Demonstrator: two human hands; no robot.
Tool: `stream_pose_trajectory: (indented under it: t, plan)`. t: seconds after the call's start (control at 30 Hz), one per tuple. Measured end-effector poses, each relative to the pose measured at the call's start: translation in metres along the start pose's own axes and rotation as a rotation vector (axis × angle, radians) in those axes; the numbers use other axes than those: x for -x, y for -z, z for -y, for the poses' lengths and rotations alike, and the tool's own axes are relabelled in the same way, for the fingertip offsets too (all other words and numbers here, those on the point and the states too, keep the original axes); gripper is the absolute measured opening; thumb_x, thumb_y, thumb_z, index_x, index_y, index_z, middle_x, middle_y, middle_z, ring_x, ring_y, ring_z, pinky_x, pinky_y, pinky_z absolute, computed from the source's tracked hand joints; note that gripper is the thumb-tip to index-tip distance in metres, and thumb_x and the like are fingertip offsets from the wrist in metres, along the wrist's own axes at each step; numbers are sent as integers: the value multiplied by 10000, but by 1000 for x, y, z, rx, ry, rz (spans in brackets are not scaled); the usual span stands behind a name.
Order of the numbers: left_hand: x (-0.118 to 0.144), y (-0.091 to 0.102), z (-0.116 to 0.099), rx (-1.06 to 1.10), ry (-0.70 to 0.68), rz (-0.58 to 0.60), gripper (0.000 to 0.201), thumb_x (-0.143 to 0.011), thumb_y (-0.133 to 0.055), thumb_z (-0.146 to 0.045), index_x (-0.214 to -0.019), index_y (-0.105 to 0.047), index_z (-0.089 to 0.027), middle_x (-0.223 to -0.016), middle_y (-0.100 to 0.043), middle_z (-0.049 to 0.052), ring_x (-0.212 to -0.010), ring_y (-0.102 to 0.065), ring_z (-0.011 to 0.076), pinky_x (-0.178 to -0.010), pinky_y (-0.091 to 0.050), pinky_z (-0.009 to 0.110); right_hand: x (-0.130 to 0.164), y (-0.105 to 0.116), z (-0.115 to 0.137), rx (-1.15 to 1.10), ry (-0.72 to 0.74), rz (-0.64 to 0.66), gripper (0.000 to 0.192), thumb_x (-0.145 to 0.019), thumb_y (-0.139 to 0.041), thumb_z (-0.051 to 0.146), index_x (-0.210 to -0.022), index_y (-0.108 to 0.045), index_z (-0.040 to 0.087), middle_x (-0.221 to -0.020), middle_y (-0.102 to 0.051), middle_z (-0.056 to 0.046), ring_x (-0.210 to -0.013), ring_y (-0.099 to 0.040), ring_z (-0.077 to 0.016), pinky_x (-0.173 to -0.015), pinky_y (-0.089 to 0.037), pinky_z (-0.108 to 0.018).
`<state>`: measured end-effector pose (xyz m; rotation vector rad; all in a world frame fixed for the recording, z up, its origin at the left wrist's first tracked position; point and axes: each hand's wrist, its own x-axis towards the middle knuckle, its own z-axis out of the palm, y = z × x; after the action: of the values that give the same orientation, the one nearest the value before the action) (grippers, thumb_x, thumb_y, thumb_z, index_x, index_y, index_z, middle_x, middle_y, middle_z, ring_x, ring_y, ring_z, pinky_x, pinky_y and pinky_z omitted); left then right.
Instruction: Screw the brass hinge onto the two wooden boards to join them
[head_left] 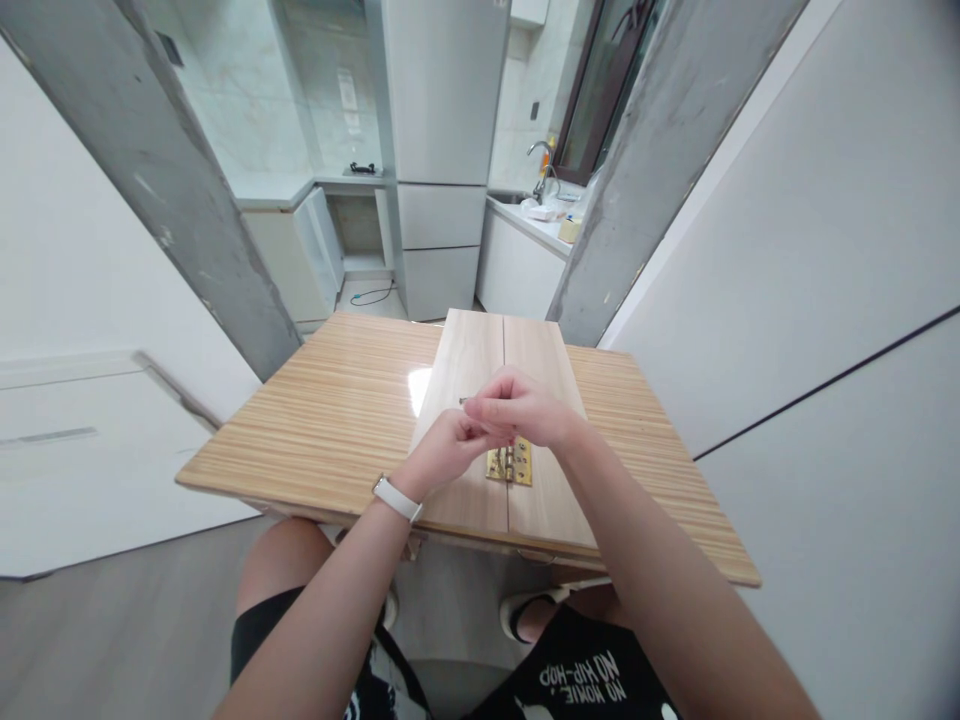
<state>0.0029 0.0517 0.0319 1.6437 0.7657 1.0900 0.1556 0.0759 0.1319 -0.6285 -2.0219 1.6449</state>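
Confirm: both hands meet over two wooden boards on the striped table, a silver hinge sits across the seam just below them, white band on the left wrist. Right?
Not quite: the head view shows the hinge is brass-gold, not silver. The rest holds: left hand and right hand meet over the two wooden boards on the striped table, white band on the left wrist.
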Motion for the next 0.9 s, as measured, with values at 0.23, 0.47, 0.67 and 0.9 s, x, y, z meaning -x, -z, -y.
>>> stream_pose_trajectory:
  t: [0.23, 0.47, 0.67, 0.9]
  plan:
    - [13, -18, -6, -70, 19, -209, 148, -893, -728, -234, -946, -787, -110, -901, -810, 91, -832, -740, 220, -722, -565, 283, -2, -32, -7, 102, 50, -509, 679, -961, -623, 589, -471, -327, 223, -453, -262, 65, -454, -234, -72, -453, -142, -297]
    - [31, -56, -16, -325, 47, -515, 183, -868, -618, -104, -740, -742, -145, -724, -760, 68, -643, -617, 172, -576, -449, 260, -5, -81, -15, 223, 67, -1121, 596, -1016, -543, 525, -579, -256, 238, -566, -239, 36, -529, -232, -113, -499, -148, -330]
    - [31, -52, -13, -209, 100, -481, 230, -868, -613, -122, -654, -697, -142, -664, -724, 53, -638, -622, 176, -550, -436, 249, -3, -71, -10, 270, 115, -929, 554, -974, -604, 453, -554, -323, 224, -550, -289, 44, -542, -295, -109, -515, -220, -305]
    - [7, -24, -17, -85, 76, -233, 205, -900, -728, -286, -766, -751, -133, -788, -759, 55, -827, -718, 227, -698, -569, 288, 2, -1, 6, 53, 29, -142, 431, -926, -692, 526, -707, -689, 156, -618, -658, -22, -580, -590, -133, -530, -436, -241]
